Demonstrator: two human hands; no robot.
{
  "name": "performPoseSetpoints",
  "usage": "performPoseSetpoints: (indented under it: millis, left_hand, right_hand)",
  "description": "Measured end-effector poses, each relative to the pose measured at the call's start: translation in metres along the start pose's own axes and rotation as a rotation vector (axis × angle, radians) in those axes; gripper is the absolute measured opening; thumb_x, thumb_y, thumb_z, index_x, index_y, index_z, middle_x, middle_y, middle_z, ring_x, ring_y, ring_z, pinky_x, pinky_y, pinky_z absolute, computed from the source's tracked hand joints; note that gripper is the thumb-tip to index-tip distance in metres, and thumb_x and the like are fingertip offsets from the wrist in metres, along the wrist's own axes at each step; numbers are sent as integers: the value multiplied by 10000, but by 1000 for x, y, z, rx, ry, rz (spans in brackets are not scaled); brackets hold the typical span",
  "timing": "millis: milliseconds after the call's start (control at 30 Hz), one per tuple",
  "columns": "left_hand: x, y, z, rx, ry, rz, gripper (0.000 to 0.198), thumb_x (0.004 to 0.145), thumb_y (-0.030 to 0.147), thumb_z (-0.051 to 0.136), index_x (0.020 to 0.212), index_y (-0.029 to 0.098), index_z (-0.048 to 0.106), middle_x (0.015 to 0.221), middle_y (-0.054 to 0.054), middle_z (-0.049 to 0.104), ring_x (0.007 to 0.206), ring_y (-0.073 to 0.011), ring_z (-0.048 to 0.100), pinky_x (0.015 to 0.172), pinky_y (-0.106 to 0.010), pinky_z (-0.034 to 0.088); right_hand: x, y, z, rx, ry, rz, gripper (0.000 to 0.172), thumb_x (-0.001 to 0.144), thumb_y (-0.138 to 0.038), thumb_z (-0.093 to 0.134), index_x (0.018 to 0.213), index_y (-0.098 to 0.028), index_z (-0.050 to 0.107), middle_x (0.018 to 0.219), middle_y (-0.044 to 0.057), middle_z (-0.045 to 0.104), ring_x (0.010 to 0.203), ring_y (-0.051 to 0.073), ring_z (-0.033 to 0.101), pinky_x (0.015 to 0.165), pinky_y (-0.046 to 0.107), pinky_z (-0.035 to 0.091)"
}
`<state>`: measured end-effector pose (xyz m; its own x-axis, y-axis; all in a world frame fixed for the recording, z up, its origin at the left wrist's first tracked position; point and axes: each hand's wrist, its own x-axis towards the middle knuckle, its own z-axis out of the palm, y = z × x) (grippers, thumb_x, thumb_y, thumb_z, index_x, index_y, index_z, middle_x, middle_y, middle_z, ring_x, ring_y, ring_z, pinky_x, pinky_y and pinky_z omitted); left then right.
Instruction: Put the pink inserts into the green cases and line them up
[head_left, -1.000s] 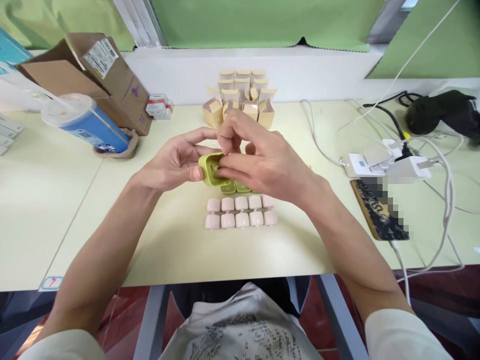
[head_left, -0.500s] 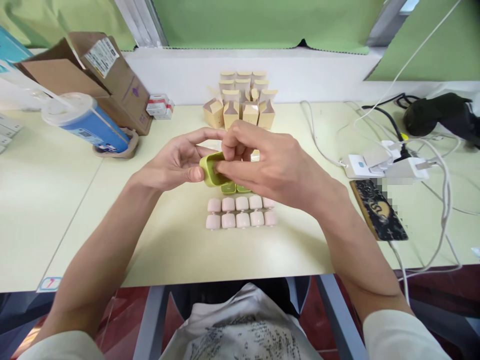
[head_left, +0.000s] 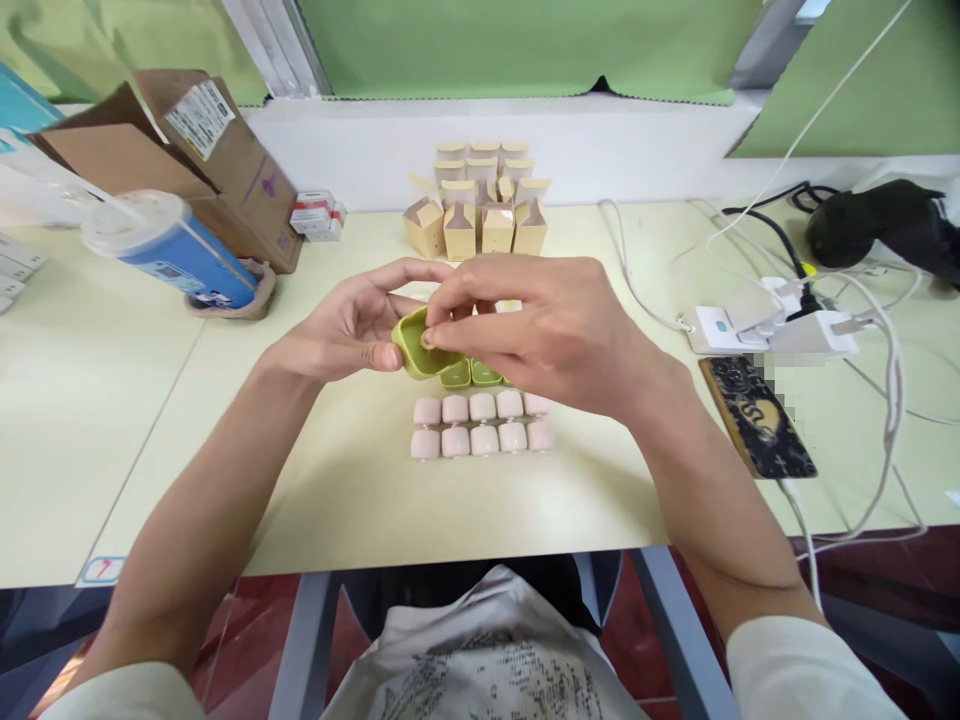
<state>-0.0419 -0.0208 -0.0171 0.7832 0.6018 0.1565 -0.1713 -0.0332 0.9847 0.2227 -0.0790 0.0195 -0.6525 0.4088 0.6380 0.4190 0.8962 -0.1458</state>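
My left hand (head_left: 349, 325) grips a small green square cup (head_left: 416, 362) between thumb and fingers, its open side tilted towards me. My right hand (head_left: 536, 330) reaches over the cup with thumb and index finger pinched at its inside. A small pale round bit (head_left: 427, 341) shows at those fingertips; I cannot make out what it is. Below the hands, more green cups (head_left: 486, 372) stand on the table, partly hidden by my right hand. Nearer to me, two rows of small pale pink rounded pieces (head_left: 484, 438) lie side by side.
Several open yellow cartons (head_left: 460, 230) stand against the wall. To the left are a blue drink cup (head_left: 191, 262), a cardboard box (head_left: 247, 190) and small white-red boxes (head_left: 318, 215). On the right lie a power strip (head_left: 720, 330), cables and a phone (head_left: 757, 415).
My right fingertips have drawn slightly out of the green cup, and the pale bit now shows at them. The cup has turned a little more towards me.
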Motion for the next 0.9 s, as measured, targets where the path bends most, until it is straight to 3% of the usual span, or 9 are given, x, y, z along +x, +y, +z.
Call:
performPoseSetpoints:
  millis: [167,267,433,567,767,900]
  left_hand:
    - [-1,-1,-3,40,-17,-9,868,762,452,1045,1475,130,671,1011,-114,861,811,-241,847,698,-299,663]
    - [-1,-1,-4,36,-35,3,857,770,429,1036,1476,126,656,947,-74,845,756,-213,830,674,-268,644]
    - [-2,2,-2,-40,-123,-8,718,849,324,985,1426,123,607,751,24,767,723,-172,800,689,-217,614]
    - [-3,3,-1,-63,-149,0,713,869,289,971,1440,125,577,872,-10,820,737,-144,799,635,-165,570]
    - [-1,-4,2,-8,-88,12,729,841,398,991,1434,146,651,1046,-126,873,852,-233,841,705,-282,649]
    - [1,-9,6,0,-6,-55,798,765,522,1027,1399,166,699,993,-125,865,778,-228,793,673,-307,628]
  right_hand:
    - [5,-7,4,0,-34,-32,310,1145,-190,598,924,-296,787,1085,-24,809,1022,164,753,930,332,642]
    - [6,-11,8,-44,2,-83,337,1151,-136,559,929,-270,775,1048,-9,796,1073,168,744,972,346,641]
    - [3,-11,18,-77,50,-168,368,1129,-5,502,944,-202,751,1020,-10,782,1092,147,731,922,321,629]
    - [1,-8,19,-32,20,-190,327,1085,12,579,956,-227,761,1047,-16,800,1045,142,714,966,320,627]
    - [4,-8,15,47,-99,-117,311,1093,-69,634,927,-283,788,1045,-29,810,1041,154,733,998,319,618]
    - [3,-5,20,74,-35,-157,310,1091,-52,618,925,-255,783,1018,-21,817,1048,154,754,908,303,619]
